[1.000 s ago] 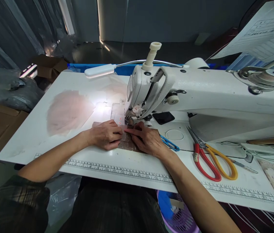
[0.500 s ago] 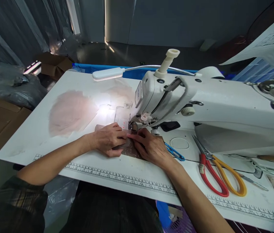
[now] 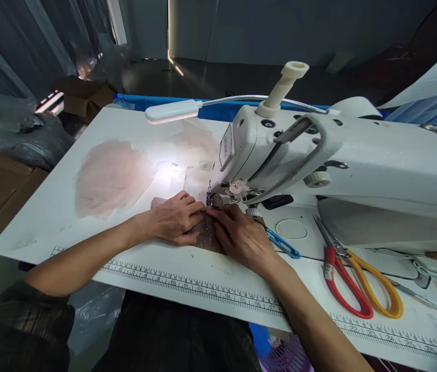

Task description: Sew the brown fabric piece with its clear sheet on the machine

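A small brownish piece of fabric (image 3: 205, 235) lies on the white table just in front of the presser foot (image 3: 216, 200) of a white sewing machine (image 3: 319, 155). My left hand (image 3: 175, 219) rests on the fabric's left part, fingers curled and pressed down on it. My right hand (image 3: 242, 235) presses on its right part, with the fingertips close to the presser foot. Most of the fabric is hidden under both hands.
Blue thread snips (image 3: 282, 245) lie right of my right hand. Two scissors, red-handled (image 3: 342, 281) and yellow-handled (image 3: 377, 287), lie further right. A pink sheer fabric stack (image 3: 110, 175) sits at left. A gooseneck lamp (image 3: 172, 111) lights the needle area. A ruler strip (image 3: 187, 287) runs along the table's front edge.
The view has shifted a little, so the machine sits further right. Both hands stay on the fabric by the presser foot; the fingers have crept slightly toward it.
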Demonstrator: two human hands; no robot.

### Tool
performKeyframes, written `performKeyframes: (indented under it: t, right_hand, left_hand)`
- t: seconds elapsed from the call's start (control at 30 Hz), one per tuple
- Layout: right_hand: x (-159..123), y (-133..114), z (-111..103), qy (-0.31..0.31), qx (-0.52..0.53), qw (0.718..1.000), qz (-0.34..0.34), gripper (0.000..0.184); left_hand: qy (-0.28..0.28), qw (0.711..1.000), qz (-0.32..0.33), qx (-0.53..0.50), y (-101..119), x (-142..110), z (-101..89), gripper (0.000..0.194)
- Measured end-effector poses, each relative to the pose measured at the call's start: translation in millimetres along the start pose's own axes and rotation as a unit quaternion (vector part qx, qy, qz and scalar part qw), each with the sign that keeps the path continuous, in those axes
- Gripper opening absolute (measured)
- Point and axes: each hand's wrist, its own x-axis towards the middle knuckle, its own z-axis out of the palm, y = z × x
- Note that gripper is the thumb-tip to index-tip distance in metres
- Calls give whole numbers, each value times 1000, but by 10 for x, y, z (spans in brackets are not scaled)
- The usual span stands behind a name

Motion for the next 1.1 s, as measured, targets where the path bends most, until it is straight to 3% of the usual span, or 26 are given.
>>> performKeyframes:
  t: [0.5,0.67,0.8,0.9,1.0,1.1]
  right_hand:
    - [53,-54,-27,-46,-16,998,44,42]
    - [26,67,-50,-7,84,996,41,41]
    - [35,241,-62,21,276,960,35,39]
    - [82,336,-18,5,391,917,80,46]
    - [91,370,18,-5,446,886,125,47]
    - [43,358,20,3,468,874,132,43]
  left_hand:
    - [-56,997,-49,-8,-88,48,7,42]
    - [-53,996,-64,-26,-120,73,0,46]
    - [-52,996,-65,-23,-152,88,10,48]
    - [-44,997,-63,-18,-176,92,28,47]
    - [-35,997,-61,-12,-181,85,53,48]
    - [-25,997,-68,-10,-168,71,80,49]
